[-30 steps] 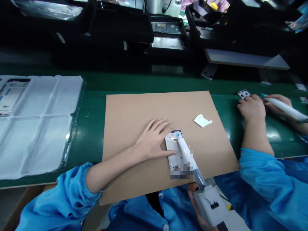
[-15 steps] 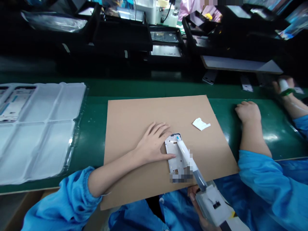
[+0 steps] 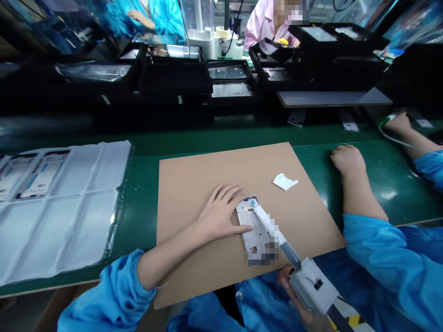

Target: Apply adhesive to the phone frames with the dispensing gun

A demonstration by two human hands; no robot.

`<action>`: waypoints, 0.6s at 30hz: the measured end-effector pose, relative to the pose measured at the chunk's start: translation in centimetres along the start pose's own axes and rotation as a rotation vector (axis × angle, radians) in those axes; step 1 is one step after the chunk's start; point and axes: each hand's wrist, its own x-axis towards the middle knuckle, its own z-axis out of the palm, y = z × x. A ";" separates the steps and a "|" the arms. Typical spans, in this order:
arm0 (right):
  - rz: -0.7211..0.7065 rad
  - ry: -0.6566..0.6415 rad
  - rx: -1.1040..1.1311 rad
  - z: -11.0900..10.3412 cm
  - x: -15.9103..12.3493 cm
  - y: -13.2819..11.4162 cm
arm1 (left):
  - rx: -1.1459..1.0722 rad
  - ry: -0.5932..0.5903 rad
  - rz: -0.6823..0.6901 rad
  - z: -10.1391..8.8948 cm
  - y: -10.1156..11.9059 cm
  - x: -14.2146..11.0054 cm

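Note:
A white phone frame [image 3: 252,224] lies on a brown cardboard sheet [image 3: 207,184]. My left hand [image 3: 218,214] rests flat on the cardboard with its fingers spread and its thumb pressing the frame's left edge. My right hand [image 3: 294,297], low at the frame's near side, grips a grey dispensing gun [image 3: 313,285]. Its white nozzle [image 3: 263,217] with a blue tip touches the frame's upper part. The lower end of the frame is blurred out.
A clear blister tray [image 3: 69,203] with phone frames in its left pockets lies on the green belt [image 3: 145,143] at left. A white scrap [image 3: 284,181] lies on the cardboard. A co-worker's fist [image 3: 347,159] and blue sleeve rest at right. Black racks stand behind.
The view has tilted up. The co-worker's far hand with its white tool has pulled away to the right edge, and the phone part by their fist is gone. My hands have held still.

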 end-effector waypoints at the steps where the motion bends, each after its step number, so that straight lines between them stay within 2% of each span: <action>1: 0.003 -0.007 0.001 -0.1 0.0 0.0 | 0.002 0.001 0.001 0.0 0.0 0.0; 6: 0.028 -0.023 0.003 -0.5 -0.7 0.0 | -0.002 -0.007 -0.008 -0.2 0.1 0.0; 11: 0.065 0.033 -0.009 -0.7 -2.2 0.7 | -0.015 0.000 -0.010 -0.4 0.2 -0.1; 18: 0.133 0.026 0.028 -0.8 -2.5 1.9 | -0.009 -0.018 -0.019 -0.3 0.1 0.0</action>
